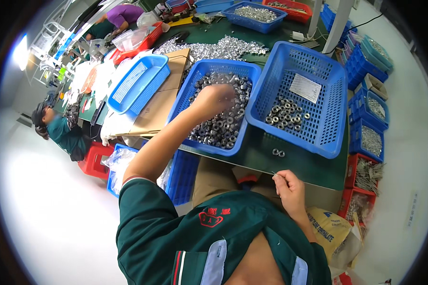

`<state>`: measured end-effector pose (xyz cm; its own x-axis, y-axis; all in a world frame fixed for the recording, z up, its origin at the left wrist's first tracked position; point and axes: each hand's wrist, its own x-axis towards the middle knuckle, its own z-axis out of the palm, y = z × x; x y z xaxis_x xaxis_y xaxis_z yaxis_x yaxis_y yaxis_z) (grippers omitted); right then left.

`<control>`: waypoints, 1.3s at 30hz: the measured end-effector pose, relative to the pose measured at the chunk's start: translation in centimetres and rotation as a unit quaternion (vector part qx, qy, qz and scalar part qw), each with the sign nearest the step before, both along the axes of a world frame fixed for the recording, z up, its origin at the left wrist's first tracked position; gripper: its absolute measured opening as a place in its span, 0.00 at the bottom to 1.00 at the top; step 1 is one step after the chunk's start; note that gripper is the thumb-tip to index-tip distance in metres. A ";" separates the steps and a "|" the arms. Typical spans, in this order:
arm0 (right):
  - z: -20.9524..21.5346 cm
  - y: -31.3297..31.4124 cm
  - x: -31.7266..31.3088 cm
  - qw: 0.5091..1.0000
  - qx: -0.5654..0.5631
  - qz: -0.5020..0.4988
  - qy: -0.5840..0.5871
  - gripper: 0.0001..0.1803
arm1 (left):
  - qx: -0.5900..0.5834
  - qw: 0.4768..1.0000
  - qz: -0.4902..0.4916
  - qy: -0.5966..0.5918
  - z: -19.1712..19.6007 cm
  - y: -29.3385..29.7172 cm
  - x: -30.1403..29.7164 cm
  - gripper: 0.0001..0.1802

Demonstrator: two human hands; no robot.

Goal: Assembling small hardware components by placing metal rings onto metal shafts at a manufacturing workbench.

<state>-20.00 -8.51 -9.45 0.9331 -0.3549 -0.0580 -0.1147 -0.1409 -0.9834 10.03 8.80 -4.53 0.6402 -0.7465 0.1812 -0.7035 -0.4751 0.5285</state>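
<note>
My left hand (218,98) reaches over a blue basket (176,108) full of small ring-shaped metal parts (215,130). Its fingers are blurred and partly turned away, so whether they hold a part is hidden. Near the front edge of the green table, my right hand (290,187) is closed in a pinch. A thin, pale tip shows beyond its fingertips; its kind is too small to make out. Two metal rings (278,153) lie on the table just beyond this hand. The second blue basket (335,123), on the right, contains several similar rings (286,114) and a white paper slip (305,88).
Loose shiny metal parts (223,47) are heaped farther back. Left of the full basket, a shallow blue basket (138,83) rests on cardboard (152,111). Stacked bins (368,107) stand along the right side. A co-worker (64,133) sits at the far left.
</note>
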 end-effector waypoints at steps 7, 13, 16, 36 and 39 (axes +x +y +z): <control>2.0 -0.1 1.2 0.996 -0.071 0.016 -0.047 0.05 | -0.313 0.878 -0.066 0.356 2.8 0.6 -9.3 0.12; 6.2 0.1 2.7 0.988 -0.088 0.045 -0.119 0.06 | -0.406 0.747 -0.169 0.499 0.3 -0.1 -13.8 0.12; 7.3 0.5 2.7 0.979 -0.136 0.051 -0.141 0.06 | -0.392 0.726 -0.117 0.553 -0.4 0.0 -15.2 0.12; 5.4 1.9 2.6 0.983 -0.130 0.037 -0.128 0.07 | -0.367 0.863 -0.086 0.338 -1.5 0.2 -16.0 0.09; 5.8 1.6 2.7 0.989 0.125 0.079 0.027 0.11 | -0.347 0.904 -0.103 0.226 -1.5 0.2 -15.4 0.11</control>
